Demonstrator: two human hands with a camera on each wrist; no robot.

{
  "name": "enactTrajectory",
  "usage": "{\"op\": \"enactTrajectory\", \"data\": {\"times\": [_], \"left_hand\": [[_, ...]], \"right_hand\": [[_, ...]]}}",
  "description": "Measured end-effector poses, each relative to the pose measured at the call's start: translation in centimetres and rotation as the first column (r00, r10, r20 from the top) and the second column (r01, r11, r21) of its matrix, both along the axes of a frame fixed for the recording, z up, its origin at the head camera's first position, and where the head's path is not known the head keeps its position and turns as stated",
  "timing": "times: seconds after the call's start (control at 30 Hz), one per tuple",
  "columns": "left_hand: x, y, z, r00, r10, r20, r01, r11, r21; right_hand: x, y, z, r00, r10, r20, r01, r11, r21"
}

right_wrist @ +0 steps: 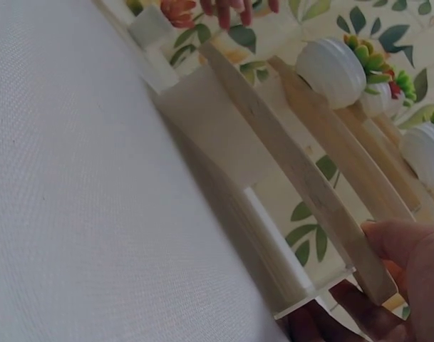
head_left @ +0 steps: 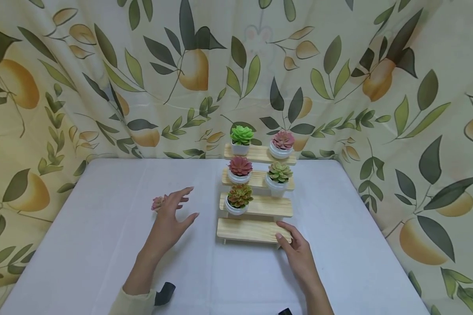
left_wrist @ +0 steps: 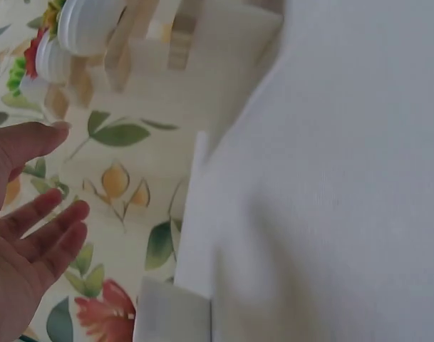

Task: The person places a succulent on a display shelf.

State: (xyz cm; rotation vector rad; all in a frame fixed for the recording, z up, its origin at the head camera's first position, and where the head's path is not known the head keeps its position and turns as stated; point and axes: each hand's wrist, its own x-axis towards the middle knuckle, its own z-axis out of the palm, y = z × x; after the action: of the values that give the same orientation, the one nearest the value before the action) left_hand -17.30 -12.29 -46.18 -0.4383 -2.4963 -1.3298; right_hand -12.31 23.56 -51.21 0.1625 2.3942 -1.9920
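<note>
A tiered wooden plant stand (head_left: 256, 230) stands on the table, with several potted artificial succulents on its upper boards. My right hand (head_left: 299, 251) grips the right end of the lowest board, thumb on top and fingers around the end and below. Nothing stands on that board. My left hand (head_left: 169, 223) is apart from the stand on its left, fingers spread, holding nothing. Just beyond it a pink succulent (head_left: 157, 203) is partly hidden by the hand. In the left wrist view that succulent (left_wrist: 106, 313) looks reddish, in a white pot (left_wrist: 172, 312).
On the third board down, a brown-green succulent (head_left: 239, 197) sits at the left. Above are a red succulent (head_left: 240, 167), a pale green one (head_left: 280, 173), a bright green one (head_left: 241, 136) and a pink one (head_left: 282, 141). A patterned curtain (head_left: 220, 105) hangs behind the white table (head_left: 110, 205).
</note>
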Motion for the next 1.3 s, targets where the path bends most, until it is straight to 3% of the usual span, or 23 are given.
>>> {"op": "enactTrajectory", "data": {"times": [0.3,0.57,0.73,1.0,1.3], "left_hand": [[0.8,-2.8,-0.8,0.997,0.081,-0.009,-0.081,0.996,-0.028],[1.2,-4.4,-1.5,0.984,0.15,-0.092,-0.154,0.987,-0.042],[1.5,-5.4,-2.1,0.976,0.205,-0.079,-0.206,0.978,-0.012],[1.2,-6.7,-3.3,0.965,0.256,0.052,-0.254,0.967,-0.037],[0.7,-7.7,-4.6,0.942,0.229,0.243,-0.219,0.973,-0.068]], "right_hand": [[0.0,0.1,0.0,1.0,-0.009,0.018,0.008,1.0,0.029],[-0.1,0.1,0.0,1.0,-0.003,0.014,0.003,1.0,0.012],[-0.1,0.2,0.0,1.0,0.0,0.017,0.0,1.0,0.018],[-0.2,0.3,-0.2,1.0,0.0,0.02,-0.001,0.999,0.038],[-0.1,0.2,-0.2,0.999,0.0,0.034,-0.001,0.999,0.039]]}}
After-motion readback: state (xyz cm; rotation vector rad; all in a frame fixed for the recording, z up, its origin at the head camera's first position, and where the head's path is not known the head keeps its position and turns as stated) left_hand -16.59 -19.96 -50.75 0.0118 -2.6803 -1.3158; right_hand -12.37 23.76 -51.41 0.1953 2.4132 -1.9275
